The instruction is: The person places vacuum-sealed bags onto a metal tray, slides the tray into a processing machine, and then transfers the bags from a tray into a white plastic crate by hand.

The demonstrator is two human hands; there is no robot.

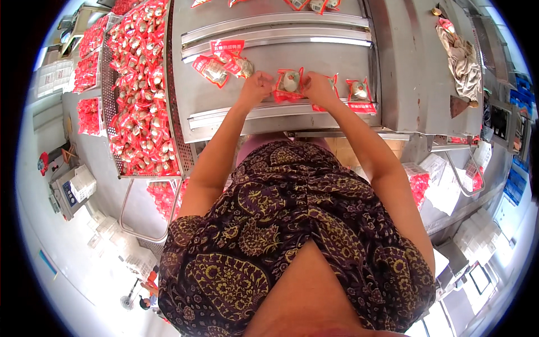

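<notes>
A red-edged clear packet (290,82) with a pale greenish egg-shaped item inside is between my hands on the metal worktop. My left hand (257,89) is closed, its curled fingers at the packet's left edge. On the opposite edge, my right hand (319,90) pinches the packet; the exact grip of both hands is partly hidden. Left of my left hand lie two similar packets, a tilted one (211,71) and an overlapping one (238,64). Another packet (331,84) is partly covered by my right hand, and one more (359,92) sits to its right.
A perforated metal bin (175,106) heaped with red packets stands on the left. Metal rails (275,37) cross the worktop, with more packets (316,5) beyond them. A crumpled beige cloth (461,59) lies on the right-hand metal surface. White crates (84,182) stand farther left.
</notes>
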